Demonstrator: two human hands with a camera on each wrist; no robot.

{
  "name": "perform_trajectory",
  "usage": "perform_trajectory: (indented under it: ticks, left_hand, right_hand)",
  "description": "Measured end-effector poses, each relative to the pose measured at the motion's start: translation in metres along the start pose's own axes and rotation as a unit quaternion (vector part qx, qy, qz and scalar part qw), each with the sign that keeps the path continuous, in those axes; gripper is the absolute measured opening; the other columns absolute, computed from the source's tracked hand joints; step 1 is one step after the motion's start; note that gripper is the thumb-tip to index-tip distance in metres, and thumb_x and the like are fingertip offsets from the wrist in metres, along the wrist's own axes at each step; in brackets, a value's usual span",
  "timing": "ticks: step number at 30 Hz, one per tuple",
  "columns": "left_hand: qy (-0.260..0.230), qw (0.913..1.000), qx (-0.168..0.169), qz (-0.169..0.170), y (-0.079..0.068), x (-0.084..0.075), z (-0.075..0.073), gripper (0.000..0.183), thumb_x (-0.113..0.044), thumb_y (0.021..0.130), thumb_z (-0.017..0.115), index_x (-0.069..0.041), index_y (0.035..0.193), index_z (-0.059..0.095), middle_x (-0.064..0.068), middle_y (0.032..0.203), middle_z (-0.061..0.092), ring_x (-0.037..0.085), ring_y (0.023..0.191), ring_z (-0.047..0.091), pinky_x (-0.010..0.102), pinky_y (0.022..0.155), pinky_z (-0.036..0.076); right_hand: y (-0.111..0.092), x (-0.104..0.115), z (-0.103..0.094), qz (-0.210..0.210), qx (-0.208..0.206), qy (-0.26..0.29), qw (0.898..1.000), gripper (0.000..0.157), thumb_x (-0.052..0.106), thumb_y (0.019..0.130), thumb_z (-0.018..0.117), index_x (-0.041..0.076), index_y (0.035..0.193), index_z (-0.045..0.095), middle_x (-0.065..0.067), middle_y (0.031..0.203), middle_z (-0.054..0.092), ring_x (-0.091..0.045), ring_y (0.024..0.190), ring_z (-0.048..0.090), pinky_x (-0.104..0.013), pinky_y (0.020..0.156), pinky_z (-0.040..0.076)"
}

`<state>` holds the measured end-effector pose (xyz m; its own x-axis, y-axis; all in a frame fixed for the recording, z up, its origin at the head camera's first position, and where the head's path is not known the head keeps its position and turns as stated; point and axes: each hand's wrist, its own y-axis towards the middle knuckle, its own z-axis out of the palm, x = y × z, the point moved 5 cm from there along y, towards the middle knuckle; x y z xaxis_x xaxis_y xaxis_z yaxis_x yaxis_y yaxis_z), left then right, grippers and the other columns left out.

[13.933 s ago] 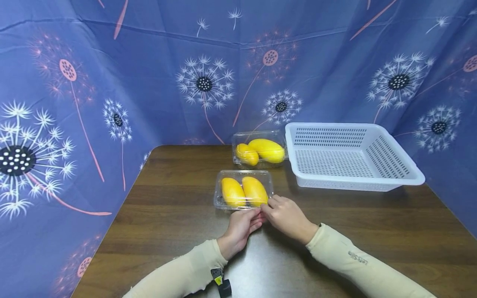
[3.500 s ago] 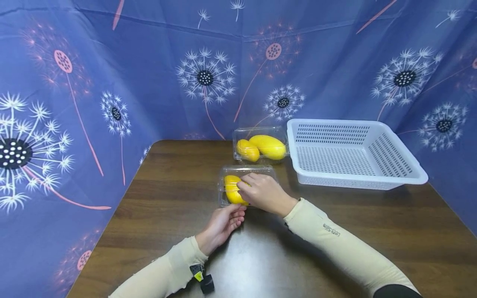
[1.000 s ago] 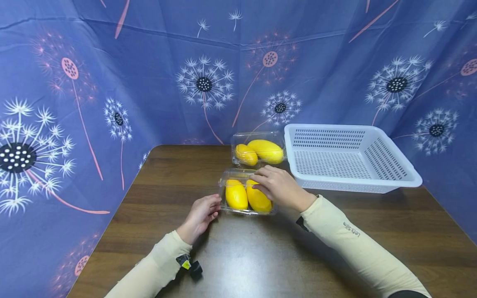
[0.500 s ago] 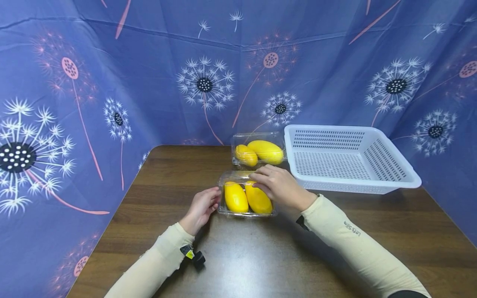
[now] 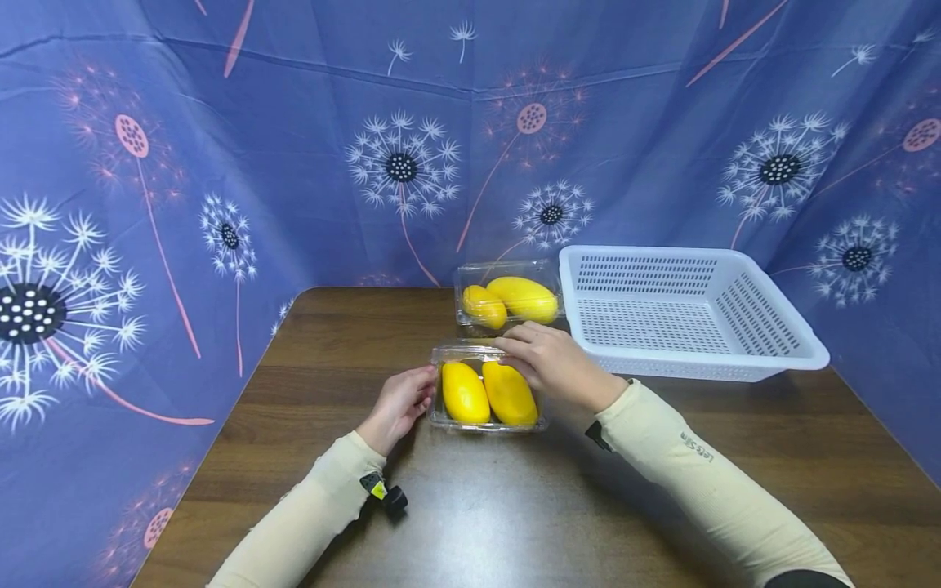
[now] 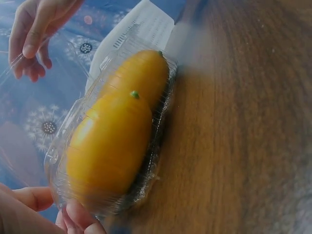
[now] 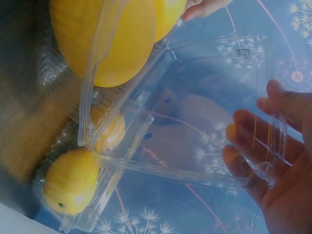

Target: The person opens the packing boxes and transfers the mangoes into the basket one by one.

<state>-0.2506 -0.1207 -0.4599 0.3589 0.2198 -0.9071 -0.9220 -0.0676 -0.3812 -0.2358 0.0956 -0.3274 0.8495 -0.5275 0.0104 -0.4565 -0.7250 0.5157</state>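
A clear plastic clamshell box (image 5: pixel 488 428) sits on the table with two yellow mangoes (image 5: pixel 465 394) lying side by side inside. Its hinged lid (image 7: pixel 195 146) is raised and swung back toward the far side. My right hand (image 5: pixel 555 363) holds the lid's free edge, thumb (image 7: pixel 287 100) on one face and fingers on the other. At the box's left side, my left hand (image 5: pixel 400 408) pinches the rim between thumb and fingers, as the left wrist view shows. Both mangoes, with green stem ends, are in full view there.
Behind stands a second clamshell box (image 5: pixel 470 269), closed, with two mangoes (image 5: pixel 524 299) in it. A white perforated basket (image 5: pixel 698 359) stands at the back right. Blue dandelion-print cloth (image 5: pixel 294 163) hangs around the wooden table (image 5: pixel 331 351).
Earlier both hands were at the closed box's front edge. The lid has since been lifted and tilted backward by the right hand. My left hand has shifted to the box's left side.
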Motion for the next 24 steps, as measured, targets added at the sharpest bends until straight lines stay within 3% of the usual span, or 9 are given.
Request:
perform_trajectory:
  ticks: [9, 19, 24]
  left_hand:
    - [0.006, 0.9997, 0.018, -0.014, 0.002, 0.001, 0.001, 0.033, -0.004, 0.094, 0.055, 0.007, 0.126, 0.056, -0.005, 0.067, 0.056, 0.001, 0.053, 0.046, 0.010, 0.047, 0.038]
    - [0.009, 0.9997, 0.019, -0.013, 0.002, 0.003, -0.001, 0.033, -0.004, 0.094, 0.058, 0.008, 0.124, 0.057, -0.006, 0.071, 0.060, 0.002, 0.055, 0.050, 0.010, 0.050, 0.041]
    - [0.010, 0.9996, 0.021, -0.016, 0.003, 0.002, 0.000, 0.033, -0.003, 0.093, 0.059, 0.009, 0.124, 0.057, -0.005, 0.072, 0.060, 0.003, 0.056, 0.051, 0.011, 0.051, 0.043]
  right_hand:
    - [0.003, -0.003, -0.003, 0.002, -0.007, 0.012, 1.000, 0.028, 0.013, 0.089, 0.069, 0.008, 0.117, 0.069, -0.006, 0.107, 0.071, -0.021, 0.096, 0.066, -0.036, 0.087, 0.056]
    - [0.009, -0.015, -0.006, 0.020, -0.012, 0.022, 0.999, 0.026, 0.014, 0.087, 0.071, 0.008, 0.113, 0.071, -0.008, 0.104, 0.072, -0.024, 0.092, 0.068, -0.038, 0.084, 0.057]
    - [0.011, -0.022, -0.008, 0.032, -0.061, 0.031, 0.997, 0.025, 0.014, 0.086, 0.073, 0.007, 0.109, 0.071, -0.008, 0.102, 0.071, -0.024, 0.091, 0.068, -0.039, 0.083, 0.057]
